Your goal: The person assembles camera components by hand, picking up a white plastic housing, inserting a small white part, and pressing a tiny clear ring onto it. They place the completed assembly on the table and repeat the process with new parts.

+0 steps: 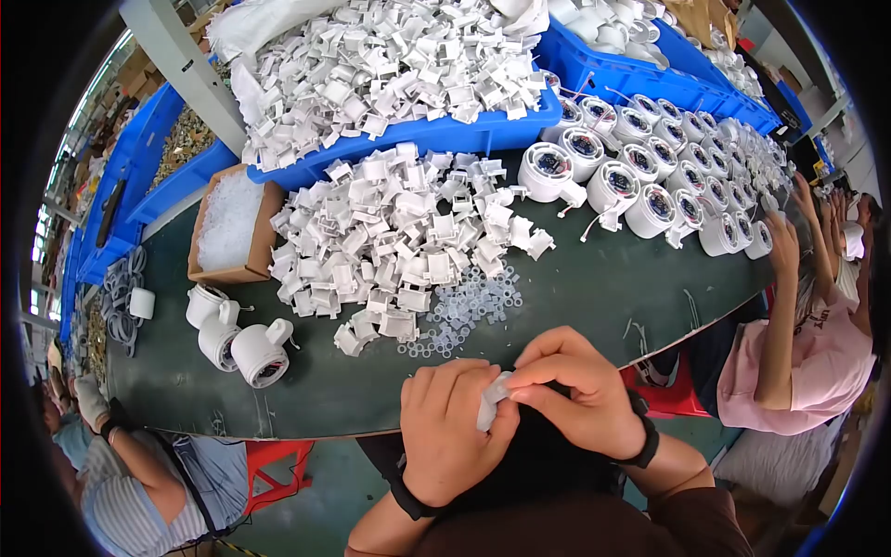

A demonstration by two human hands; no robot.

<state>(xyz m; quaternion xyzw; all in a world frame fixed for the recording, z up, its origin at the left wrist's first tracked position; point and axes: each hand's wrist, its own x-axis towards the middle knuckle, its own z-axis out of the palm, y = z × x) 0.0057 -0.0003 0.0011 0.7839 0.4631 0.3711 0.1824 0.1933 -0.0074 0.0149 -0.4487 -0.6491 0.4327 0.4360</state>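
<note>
Just past the table's near edge, my left hand [452,432] is closed around a small white plastic bracket [488,408]. My right hand [580,399] pinches the upper end of that same piece between thumb and forefinger. Whether a small ring is also between those fingertips, I cannot tell. Beyond my hands lies a scatter of translucent little rings [469,306]. Behind the rings rises a heap of similar white plastic brackets [399,232] on the dark green table [343,399].
A blue bin [390,148] overflows with more brackets at the back. Left of the heap is a cardboard box [258,251] of clear small pieces. White cylindrical housings [260,356] stand front left, and many more [650,212] at right. People sit at both sides.
</note>
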